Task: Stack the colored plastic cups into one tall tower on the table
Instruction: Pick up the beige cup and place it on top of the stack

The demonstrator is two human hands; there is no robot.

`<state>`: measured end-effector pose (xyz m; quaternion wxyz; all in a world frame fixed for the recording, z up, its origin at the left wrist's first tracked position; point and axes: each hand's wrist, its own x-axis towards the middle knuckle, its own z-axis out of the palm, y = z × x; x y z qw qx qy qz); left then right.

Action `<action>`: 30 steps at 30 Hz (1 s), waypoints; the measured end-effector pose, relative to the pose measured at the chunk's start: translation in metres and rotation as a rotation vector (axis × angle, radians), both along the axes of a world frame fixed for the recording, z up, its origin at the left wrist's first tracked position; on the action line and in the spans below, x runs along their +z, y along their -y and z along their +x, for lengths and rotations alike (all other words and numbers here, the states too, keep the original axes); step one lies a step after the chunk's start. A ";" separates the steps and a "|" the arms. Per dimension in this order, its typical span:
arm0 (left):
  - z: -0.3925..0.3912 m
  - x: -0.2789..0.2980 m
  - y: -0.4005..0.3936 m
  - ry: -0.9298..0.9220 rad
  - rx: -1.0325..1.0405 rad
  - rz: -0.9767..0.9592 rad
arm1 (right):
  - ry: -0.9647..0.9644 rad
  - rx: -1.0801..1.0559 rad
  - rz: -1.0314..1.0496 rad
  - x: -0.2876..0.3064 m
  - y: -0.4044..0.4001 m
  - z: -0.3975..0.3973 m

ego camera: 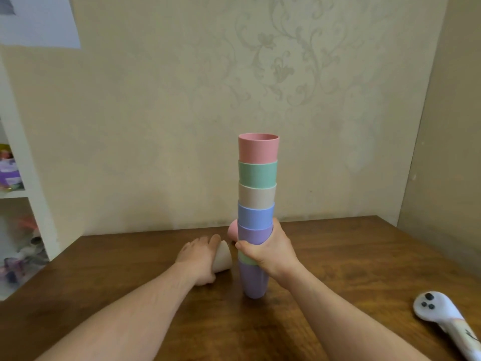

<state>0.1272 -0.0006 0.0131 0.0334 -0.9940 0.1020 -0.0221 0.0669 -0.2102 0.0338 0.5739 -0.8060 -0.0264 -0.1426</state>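
Note:
A tower of nested plastic cups (257,194) stands upright on the wooden table (351,256), pink on top, then green, beige, blue, purple, green and purple at the base. My right hand (268,247) is wrapped around its lower middle. My left hand (199,256) grips a beige cup (223,257) lying on its side just left of the tower. A pink cup (232,231) lies behind the tower, mostly hidden.
A white handheld controller (437,312) lies at the table's right front. A patterned wall stands close behind the table. A white shelf unit (18,194) with toys is at the left.

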 end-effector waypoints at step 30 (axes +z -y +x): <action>-0.063 0.255 0.023 0.511 -0.126 -1.731 | -0.037 -0.010 0.012 0.003 -0.003 -0.002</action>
